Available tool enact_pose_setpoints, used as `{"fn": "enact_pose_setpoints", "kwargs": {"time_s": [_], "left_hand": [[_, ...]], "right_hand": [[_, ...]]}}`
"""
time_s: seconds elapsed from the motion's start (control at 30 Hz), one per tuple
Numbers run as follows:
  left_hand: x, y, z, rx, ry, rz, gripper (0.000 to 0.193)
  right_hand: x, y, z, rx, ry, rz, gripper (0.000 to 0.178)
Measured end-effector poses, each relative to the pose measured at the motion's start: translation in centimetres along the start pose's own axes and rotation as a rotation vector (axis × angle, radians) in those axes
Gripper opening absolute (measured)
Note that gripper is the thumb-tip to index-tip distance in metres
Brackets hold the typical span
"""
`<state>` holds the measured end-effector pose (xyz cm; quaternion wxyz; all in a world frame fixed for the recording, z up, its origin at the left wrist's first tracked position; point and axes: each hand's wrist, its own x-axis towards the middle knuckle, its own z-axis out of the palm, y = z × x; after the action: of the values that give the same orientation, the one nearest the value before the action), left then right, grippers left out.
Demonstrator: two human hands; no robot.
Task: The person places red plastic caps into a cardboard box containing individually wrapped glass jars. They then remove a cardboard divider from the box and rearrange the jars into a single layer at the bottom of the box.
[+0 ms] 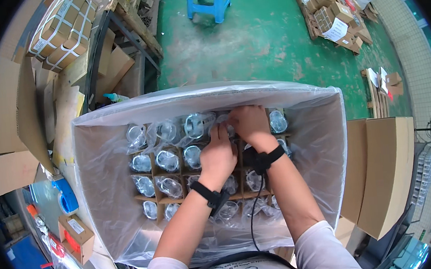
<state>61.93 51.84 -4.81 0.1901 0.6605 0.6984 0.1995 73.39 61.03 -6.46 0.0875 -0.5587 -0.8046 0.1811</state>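
Note:
Before me stands a large open cardboard box lined with clear plastic film. Inside it, a cardboard divider grid holds several round, shiny metal parts, each wrapped in a clear plastic bag. My left hand and my right hand meet at the far row, right of the middle. Their fingers are closed on a clear plastic bag there; what it contains is mostly hidden by my hands. Another bagged metal part sits just right of my right hand. Both wrists wear black straps.
Left of the box, a bench carries blue tape and a small open carton. Strapped cartons are stacked at the far left. A blue stool and a loaded pallet stand beyond. A cardboard box is at right.

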Motion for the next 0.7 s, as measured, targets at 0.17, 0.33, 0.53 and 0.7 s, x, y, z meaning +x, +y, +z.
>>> {"fn": "enact_pose_setpoints", "kwargs": {"time_s": [0.17,0.33,0.53,0.7], "left_hand": [[-1.8,-1.1,1.5,0.127,-0.236,0.143,0.015],[-2.8,-0.3,-2.0,-0.061,-0.190,0.048,0.011],[-0.9,3.4,2.9,-0.107,-0.443,0.105,0.035],[0.3,4.1,7.7,-0.002,-0.529,-0.020,0.064]], "right_hand": [[-0.3,-0.4,-1.0,0.283,0.223,0.081,0.015],[-3.1,3.1,-4.2,0.694,0.416,0.305,0.018],[-2.6,7.4,4.4,-0.229,0.015,0.104,0.015],[-3.0,8.9,3.7,0.092,0.108,0.071,0.010]]}}
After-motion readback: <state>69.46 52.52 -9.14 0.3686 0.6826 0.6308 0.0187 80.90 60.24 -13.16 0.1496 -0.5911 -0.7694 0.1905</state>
